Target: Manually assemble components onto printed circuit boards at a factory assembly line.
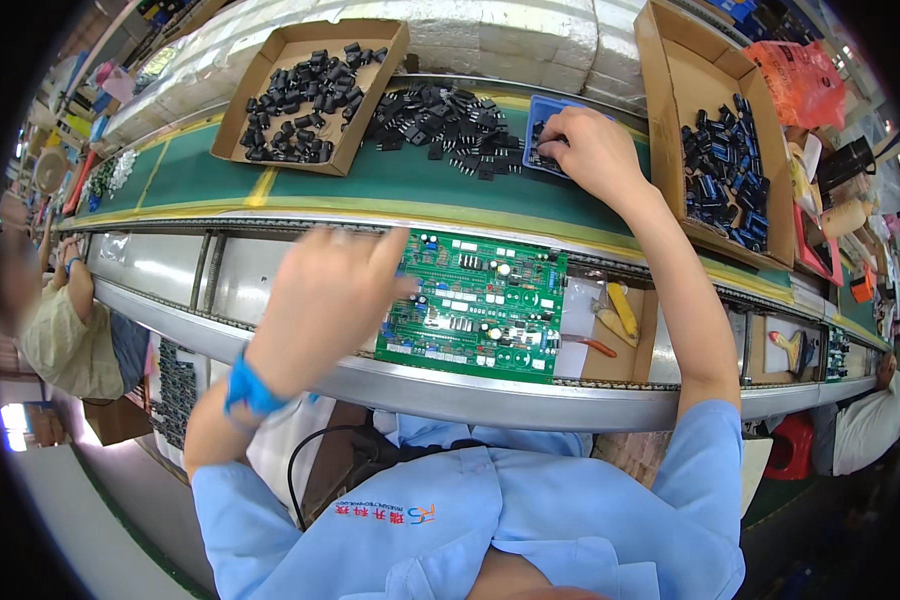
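Note:
A green circuit board (473, 306), filled with white, black and blue parts, lies across the rails of the line in front of me. My left hand (335, 292), smeared by motion, is over the board's left edge; whether its fingers hold a part cannot be made out. A blue strap circles that wrist. Beyond the board, my right hand (592, 150) reaches into a small blue bin (540, 108). Its fingers are bent together among small parts, and the fingertips are hidden. Beside the bin lies a heap of black three-legged components (448, 122).
A cardboard tray (232, 128) of black cylindrical parts stands at the far left; another cardboard box (670, 75) with blue-black capacitors (725, 170) stands right. Yellow-handled cutters (622, 310) lie right of the board. Metal rails (450, 395) run along my side. Co-workers sit at both sides.

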The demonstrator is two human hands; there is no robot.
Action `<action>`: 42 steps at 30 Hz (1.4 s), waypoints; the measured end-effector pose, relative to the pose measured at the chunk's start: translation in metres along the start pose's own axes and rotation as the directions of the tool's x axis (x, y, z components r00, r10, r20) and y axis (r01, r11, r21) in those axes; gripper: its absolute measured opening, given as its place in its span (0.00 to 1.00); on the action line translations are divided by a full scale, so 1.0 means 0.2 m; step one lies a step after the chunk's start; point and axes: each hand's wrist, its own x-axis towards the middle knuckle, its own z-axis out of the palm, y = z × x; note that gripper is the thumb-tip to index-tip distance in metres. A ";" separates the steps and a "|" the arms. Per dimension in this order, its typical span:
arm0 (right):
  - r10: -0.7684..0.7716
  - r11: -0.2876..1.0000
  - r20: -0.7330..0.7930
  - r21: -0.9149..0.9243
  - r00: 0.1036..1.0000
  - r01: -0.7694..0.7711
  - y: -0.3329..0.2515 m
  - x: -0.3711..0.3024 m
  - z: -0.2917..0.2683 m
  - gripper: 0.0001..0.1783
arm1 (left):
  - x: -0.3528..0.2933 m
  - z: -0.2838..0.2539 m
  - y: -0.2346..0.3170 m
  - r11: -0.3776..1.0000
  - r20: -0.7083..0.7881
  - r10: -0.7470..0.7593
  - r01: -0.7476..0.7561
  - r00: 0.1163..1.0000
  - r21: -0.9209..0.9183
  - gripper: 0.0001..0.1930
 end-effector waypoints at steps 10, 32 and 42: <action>0.074 0.904 -0.324 0.421 0.943 0.074 0.01 -0.06 0.03 0.06 | 0.77 0.52 -0.20 0.972 -0.365 -0.011 -0.076 0.931 -0.222 0.10; -0.148 0.913 0.042 0.390 0.988 0.120 -0.27 -0.37 -0.01 0.08 | 0.47 0.34 -0.17 0.811 -0.300 -0.096 -0.100 0.949 -0.576 0.10; -0.141 0.955 0.050 0.271 0.989 0.123 -0.32 -0.39 -0.03 0.10 | 0.43 0.28 -0.14 0.726 -0.120 -0.219 0.080 0.968 -0.683 0.08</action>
